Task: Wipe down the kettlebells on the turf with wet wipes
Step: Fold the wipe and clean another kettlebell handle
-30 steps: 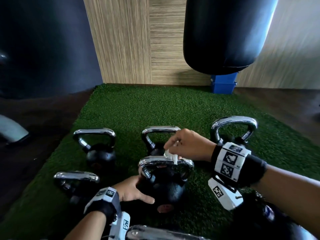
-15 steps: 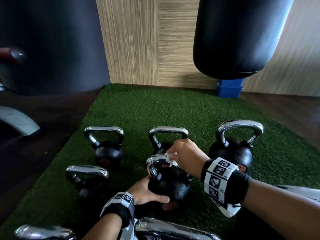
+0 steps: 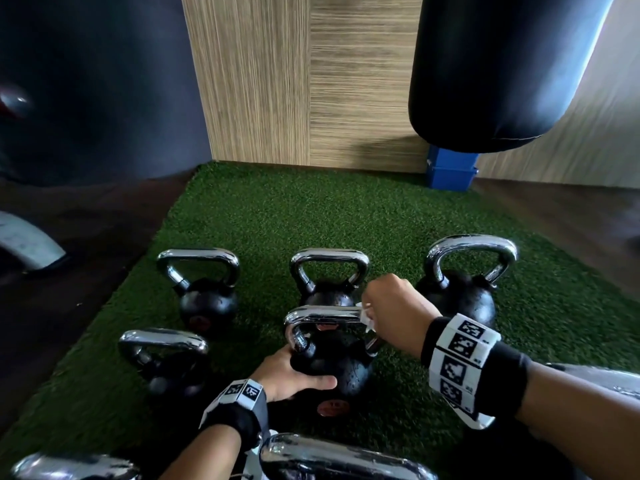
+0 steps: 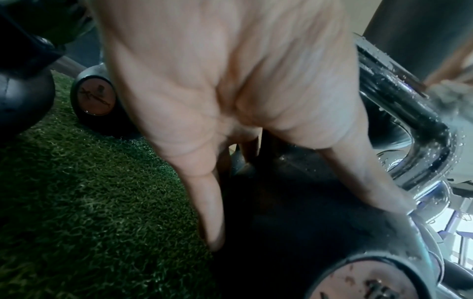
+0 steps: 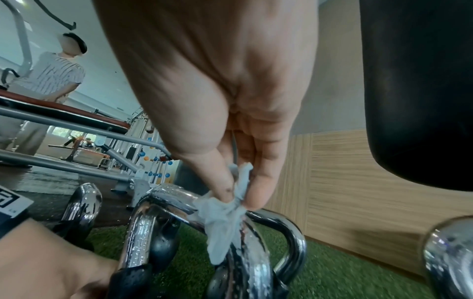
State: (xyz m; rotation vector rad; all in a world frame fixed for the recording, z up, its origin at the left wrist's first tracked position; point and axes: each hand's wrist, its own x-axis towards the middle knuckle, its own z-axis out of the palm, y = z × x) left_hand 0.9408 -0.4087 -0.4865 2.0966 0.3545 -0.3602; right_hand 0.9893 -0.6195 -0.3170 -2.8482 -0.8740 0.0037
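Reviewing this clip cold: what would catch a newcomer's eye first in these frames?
First, the cluster of black kettlebells with shiny chrome handles on the green turf, above all the middle kettlebell that both hands are on. The right hand pinches a crumpled wet wipe against its droplet-speckled handle, while the left hand rests on its black body. Behind, a big black punching bag hangs at upper right before the wood-panelled wall.
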